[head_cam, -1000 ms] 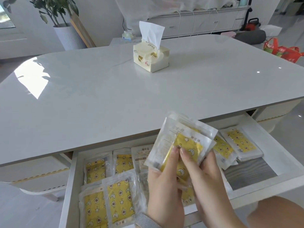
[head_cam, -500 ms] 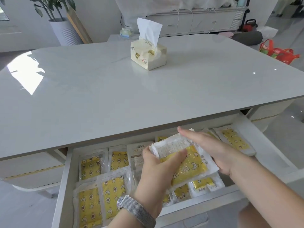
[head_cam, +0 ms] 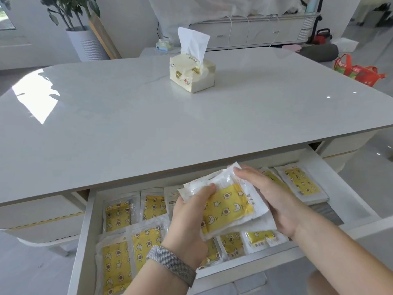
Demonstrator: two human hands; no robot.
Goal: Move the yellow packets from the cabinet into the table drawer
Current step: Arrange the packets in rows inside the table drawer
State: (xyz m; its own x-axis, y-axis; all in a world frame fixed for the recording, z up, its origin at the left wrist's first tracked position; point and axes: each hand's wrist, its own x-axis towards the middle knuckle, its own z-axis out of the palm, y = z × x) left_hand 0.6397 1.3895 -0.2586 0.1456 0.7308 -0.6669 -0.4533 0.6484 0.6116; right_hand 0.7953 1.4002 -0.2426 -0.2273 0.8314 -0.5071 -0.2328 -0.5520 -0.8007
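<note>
While the drawer stands pulled out under the table edge, the scene reads as follows, from biggest to smallest.

Table: the white table (head_cam: 148, 124) fills most of the view, with a tissue pack (head_cam: 192, 75) standing on it toward the far side.

Drawer: the open table drawer (head_cam: 84, 231) sits just below the near table edge; yellow packets (head_cam: 116, 212) already lie across its floor in loose rows, left to right, some overlapping.

Progress: judging by how full the drawer is, most of the transfer looks done. What is left is to lay down the batch now in hand; whether more remain in the cabinet cannot be told, since the cabinet is not identifiable here.

Held stack: a small stack of packets (head_cam: 228, 207) hangs just above the middle of the drawer, not yet set down.

Orientation: the stack lies nearly flat, printed yellow face up, its long axis running from near-left to far-right, the far corner tilted up toward the table edge.

Right hand: the right hand (head_cam: 274, 201) cups the stack's right edge, fingers curled under it and fingertips on the far corner.

Left hand: the left hand (head_cam: 189, 218) grips the left end, thumb pressing on top.

Wristband: a grey mesh band (head_cam: 172, 264) wraps the left wrist.
</note>
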